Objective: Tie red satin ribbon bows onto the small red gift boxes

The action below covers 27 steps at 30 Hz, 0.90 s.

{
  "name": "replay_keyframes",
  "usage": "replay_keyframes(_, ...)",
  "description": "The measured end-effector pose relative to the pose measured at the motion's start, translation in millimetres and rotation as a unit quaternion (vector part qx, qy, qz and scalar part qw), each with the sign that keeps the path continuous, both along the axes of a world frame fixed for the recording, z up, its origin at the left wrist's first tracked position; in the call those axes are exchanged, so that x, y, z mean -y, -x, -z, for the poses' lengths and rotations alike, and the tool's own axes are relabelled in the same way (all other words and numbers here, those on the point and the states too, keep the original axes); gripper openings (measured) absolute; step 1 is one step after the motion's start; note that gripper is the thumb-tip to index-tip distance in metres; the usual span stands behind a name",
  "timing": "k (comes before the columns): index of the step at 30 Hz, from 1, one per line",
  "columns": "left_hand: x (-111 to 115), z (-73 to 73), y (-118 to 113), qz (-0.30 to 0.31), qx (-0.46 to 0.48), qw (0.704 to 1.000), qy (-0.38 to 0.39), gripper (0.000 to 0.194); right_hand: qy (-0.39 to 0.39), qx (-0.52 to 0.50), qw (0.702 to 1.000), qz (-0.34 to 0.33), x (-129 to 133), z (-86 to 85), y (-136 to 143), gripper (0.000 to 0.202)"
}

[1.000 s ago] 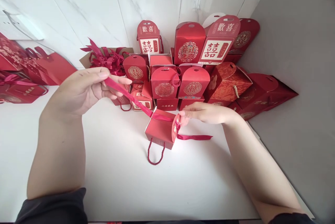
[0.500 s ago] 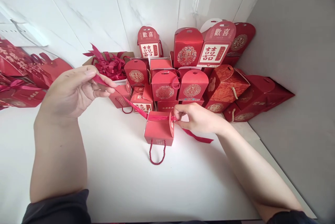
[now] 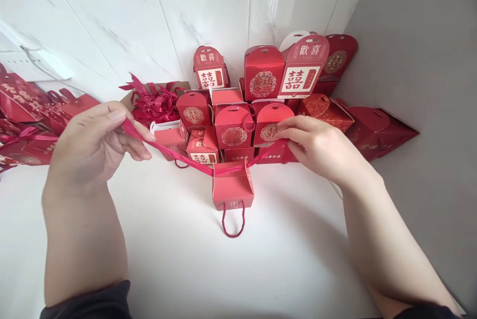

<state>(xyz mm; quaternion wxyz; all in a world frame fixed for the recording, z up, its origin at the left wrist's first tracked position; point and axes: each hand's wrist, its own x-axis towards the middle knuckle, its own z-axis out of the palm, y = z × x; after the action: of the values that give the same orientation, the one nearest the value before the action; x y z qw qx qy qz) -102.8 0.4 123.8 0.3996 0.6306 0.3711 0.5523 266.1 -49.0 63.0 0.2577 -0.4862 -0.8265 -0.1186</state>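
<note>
A small red gift box (image 3: 234, 191) stands on the white table, its twisted cord handle (image 3: 233, 235) lying toward me. A dark pink ribbon (image 3: 179, 158) runs through the top of the box and out at both sides. On the left, my left hand (image 3: 100, 140) pinches one end of the ribbon between thumb and fingers, raised above the table. To the right of the box, my right hand (image 3: 316, 147) is closed on the ribbon's other side, in front of the stacked boxes. Its fingertips partly hide the ribbon there.
Several red boxes (image 3: 234, 127) with gold and white prints are stacked behind the gift box, against a marbled wall (image 3: 208, 6). A carton (image 3: 181, 91) of loose ribbons (image 3: 154, 102) sits at the back left. More red packages (image 3: 28, 145) stand far left. A grey panel (image 3: 421, 60) bounds the right.
My right hand has moved right and up from the box's edge, drawing the ribbon out on that side. The left hand keeps its end of the ribbon. The view has shifted slightly.
</note>
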Motion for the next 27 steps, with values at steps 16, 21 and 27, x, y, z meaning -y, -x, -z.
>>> replay_keyframes(16, 10.9, -4.1, -26.9, 0.02, 0.101, 0.991, -0.091, 0.013, 0.185, -0.157, 0.956, -0.163, 11.6, -18.6, -13.2, 0.026)
replay_keyframes(21, 9.8, -5.9, -19.0, -0.01, 0.14, 0.989, -0.053, 0.015, 0.273, -0.16, 0.928, -0.198, 3.8, -15.1, -11.3, 0.027)
replay_keyframes(27, 11.5, -3.0, -22.6, -0.009, 0.147, 0.986, -0.08, 0.011, 0.29, -0.274, 0.88, -0.258, 8.8, -21.8, -32.8, 0.011)
